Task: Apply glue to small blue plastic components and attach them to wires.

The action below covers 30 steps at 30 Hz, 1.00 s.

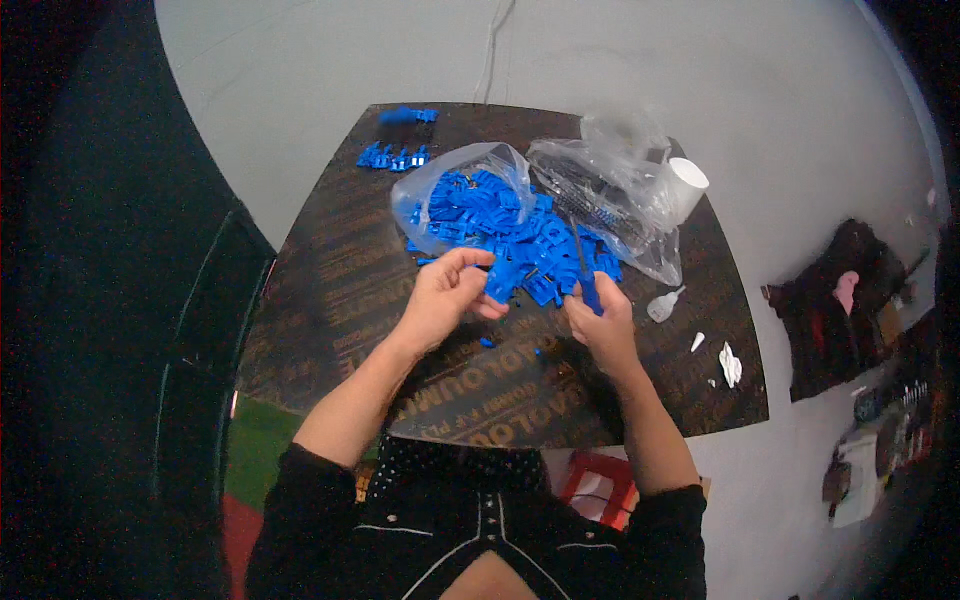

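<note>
My left hand (pixel 438 302) is closed, thumb and fingers pinching a small blue plastic piece (pixel 501 279) at the near edge of a heap. My right hand (pixel 606 326) is wrapped round the blue handle of a slim tool (pixel 590 293). Its thin dark shaft points away over the heap; the exact kind of tool is not clear. Between and beyond both hands lies the heap of blue plastic pieces (pixel 545 240), spilling from a clear plastic bag (pixel 411 212). Two tiny blue bits (pixel 486 342) lie on the dark table nearer to me.
Rows of blue pieces (pixel 392 158) lie at the table's (pixel 330 290) far left. A clear bag of dark parts (pixel 585 185) and a white cup (pixel 688 185) stand at the far right. A small translucent bottle (pixel 664 304) and crumpled white paper (pixel 731 366) lie on the right.
</note>
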Each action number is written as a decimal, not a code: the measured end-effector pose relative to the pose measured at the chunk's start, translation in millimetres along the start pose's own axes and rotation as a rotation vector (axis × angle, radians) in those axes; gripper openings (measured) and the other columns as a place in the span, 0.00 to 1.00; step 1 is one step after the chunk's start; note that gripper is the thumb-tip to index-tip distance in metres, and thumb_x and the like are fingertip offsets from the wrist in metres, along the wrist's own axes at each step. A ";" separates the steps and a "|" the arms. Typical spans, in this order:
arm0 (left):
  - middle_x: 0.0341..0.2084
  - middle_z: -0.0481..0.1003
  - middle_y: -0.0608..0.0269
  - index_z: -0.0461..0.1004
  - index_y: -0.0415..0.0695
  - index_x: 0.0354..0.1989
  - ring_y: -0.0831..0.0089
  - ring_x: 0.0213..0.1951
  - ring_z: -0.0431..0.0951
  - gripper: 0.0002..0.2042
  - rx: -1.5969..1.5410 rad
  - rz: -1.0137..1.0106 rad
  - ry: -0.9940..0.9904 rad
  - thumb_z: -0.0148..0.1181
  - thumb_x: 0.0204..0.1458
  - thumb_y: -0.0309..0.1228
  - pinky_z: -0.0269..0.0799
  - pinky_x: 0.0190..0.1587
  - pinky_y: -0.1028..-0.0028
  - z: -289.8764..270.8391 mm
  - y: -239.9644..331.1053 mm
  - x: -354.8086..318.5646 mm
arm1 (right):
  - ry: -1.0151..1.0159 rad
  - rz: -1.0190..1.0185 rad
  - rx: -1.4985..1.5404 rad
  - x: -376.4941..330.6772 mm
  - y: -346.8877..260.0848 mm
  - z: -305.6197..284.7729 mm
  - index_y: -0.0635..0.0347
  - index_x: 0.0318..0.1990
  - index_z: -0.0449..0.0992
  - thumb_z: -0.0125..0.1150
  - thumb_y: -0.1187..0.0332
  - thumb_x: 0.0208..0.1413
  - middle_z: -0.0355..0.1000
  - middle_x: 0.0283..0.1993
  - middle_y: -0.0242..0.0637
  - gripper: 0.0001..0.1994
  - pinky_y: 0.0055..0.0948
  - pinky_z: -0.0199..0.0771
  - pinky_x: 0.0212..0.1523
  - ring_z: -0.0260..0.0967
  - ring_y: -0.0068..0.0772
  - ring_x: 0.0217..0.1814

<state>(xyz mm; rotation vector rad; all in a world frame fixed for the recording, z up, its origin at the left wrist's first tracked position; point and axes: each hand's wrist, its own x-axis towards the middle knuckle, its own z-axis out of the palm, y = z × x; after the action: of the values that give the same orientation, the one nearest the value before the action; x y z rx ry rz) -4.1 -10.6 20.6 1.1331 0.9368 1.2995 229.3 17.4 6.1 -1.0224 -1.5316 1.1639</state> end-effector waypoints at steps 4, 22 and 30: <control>0.30 0.75 0.60 0.63 0.34 0.51 0.73 0.30 0.79 0.13 0.152 -0.032 -0.082 0.48 0.58 0.24 0.76 0.32 0.77 18.8 -12.0 -8.7 | -0.083 0.103 0.137 0.1 4.0 5.4 0.63 0.38 0.75 0.62 0.71 0.51 0.70 0.25 0.25 0.08 0.21 0.65 0.27 0.64 0.15 0.26; 0.28 0.76 0.65 0.69 0.34 0.46 0.84 0.28 0.74 0.10 0.481 0.059 0.038 0.50 0.56 0.21 0.70 0.30 0.81 28.7 -20.1 -12.9 | -0.252 -0.625 -0.519 -13.0 -1.2 14.0 0.60 0.33 0.72 0.65 0.72 0.39 0.70 0.31 0.42 0.12 0.38 0.70 0.30 0.71 0.48 0.32; 0.29 0.76 0.63 0.69 0.34 0.45 0.81 0.30 0.75 0.09 0.381 0.027 0.000 0.50 0.57 0.22 0.73 0.32 0.80 29.7 -20.3 -13.0 | -0.142 -0.623 -0.499 -13.0 0.9 12.4 0.60 0.36 0.72 0.64 0.73 0.39 0.71 0.31 0.42 0.13 0.36 0.71 0.30 0.72 0.47 0.32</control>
<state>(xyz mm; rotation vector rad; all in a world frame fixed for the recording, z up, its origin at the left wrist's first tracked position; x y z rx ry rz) 28.3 -25.1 6.5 1.4403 1.2057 1.1703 220.3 2.6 1.3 -0.6824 -2.1149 0.4307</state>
